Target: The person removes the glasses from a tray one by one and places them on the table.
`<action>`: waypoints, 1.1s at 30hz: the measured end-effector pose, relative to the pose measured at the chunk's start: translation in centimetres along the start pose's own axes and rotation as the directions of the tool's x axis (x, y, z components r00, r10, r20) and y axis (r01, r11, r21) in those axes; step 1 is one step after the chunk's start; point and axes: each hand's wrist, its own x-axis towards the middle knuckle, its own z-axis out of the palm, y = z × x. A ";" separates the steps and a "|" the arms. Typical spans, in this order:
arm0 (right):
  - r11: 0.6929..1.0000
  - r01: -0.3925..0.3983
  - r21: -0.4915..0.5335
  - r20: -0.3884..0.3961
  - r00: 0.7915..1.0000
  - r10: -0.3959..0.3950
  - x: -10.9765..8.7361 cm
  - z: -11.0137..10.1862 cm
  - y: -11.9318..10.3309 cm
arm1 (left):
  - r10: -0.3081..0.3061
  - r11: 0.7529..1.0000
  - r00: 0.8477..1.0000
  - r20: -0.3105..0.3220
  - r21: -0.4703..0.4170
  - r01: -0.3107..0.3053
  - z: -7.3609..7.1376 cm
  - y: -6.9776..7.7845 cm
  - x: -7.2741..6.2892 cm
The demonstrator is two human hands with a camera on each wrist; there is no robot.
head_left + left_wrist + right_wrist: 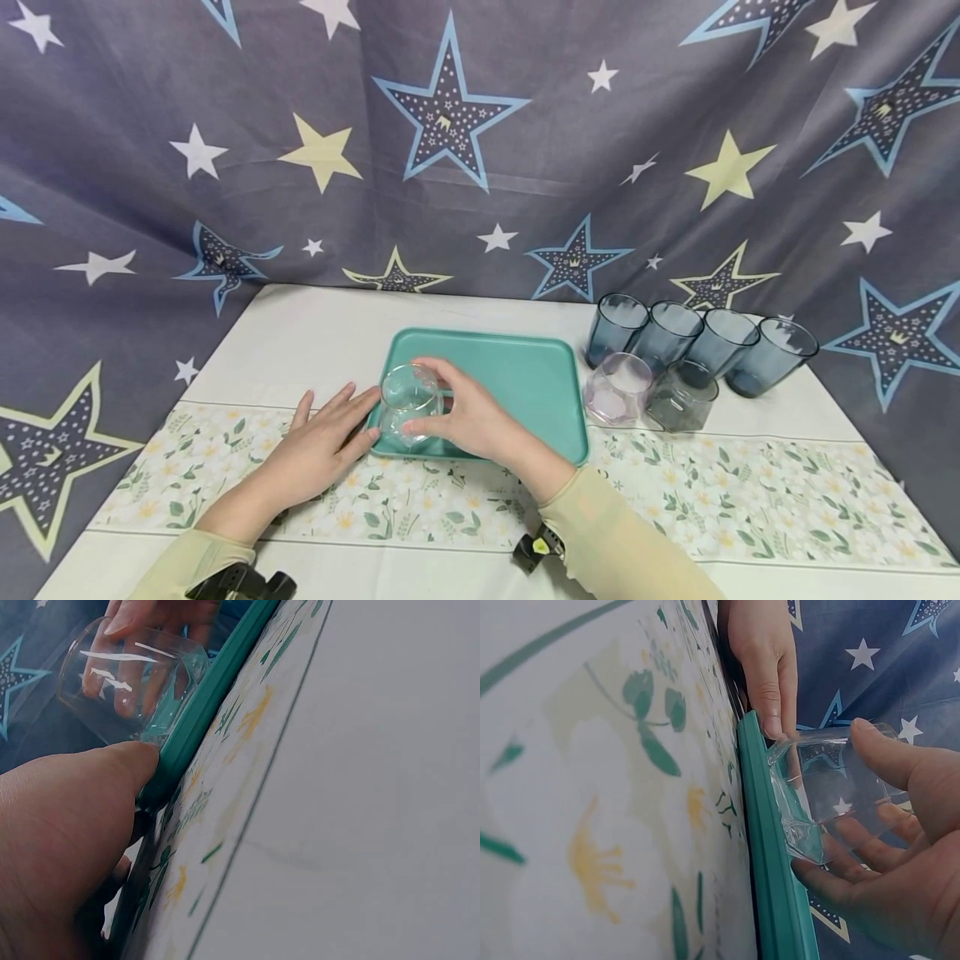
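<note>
A clear drinking glass (410, 410) stands upright on the left end of a teal tray (517, 387). My right hand (471, 417) holds it from the right, thumb on the near side and fingers round the far side. In the right wrist view, the base of the glass (799, 799) is at the tray surface. My left hand (318, 446) lies at the tray's left edge with its fingers extended. Its thumb (139, 761) touches the tray rim (184, 746) beside the glass base; the left wrist view does not show all the other fingers.
Right of the tray stand a pinkish glass (618, 390) and a grey glass (681, 398). Behind them is a row of several tall blue glasses (618, 329). A floral band (712, 492) crosses the white table cover. A star-patterned curtain (300, 217) hangs behind.
</note>
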 end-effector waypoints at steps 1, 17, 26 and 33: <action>1.000 0.000 -0.002 0.000 1.000 0.000 0.0 0.0 0.0 | -0.003 1.000 1.000 0.002 -0.001 0.003 0.0 0.0 0.0; 0.999 -0.025 0.046 -0.022 0.999 0.026 -0.4 -0.6 0.1 | -0.017 1.000 1.000 0.013 0.000 0.017 0.1 -0.1 0.0; 0.999 -0.014 0.053 -0.036 0.999 0.016 -0.9 -2.1 -0.6 | 0.000 1.000 1.000 -0.014 0.001 0.000 0.2 -0.2 0.0; 0.996 0.027 0.084 -0.079 0.997 -0.020 -1.9 -3.8 -1.3 | -0.005 1.000 1.000 -0.019 0.001 0.005 0.3 -0.1 0.1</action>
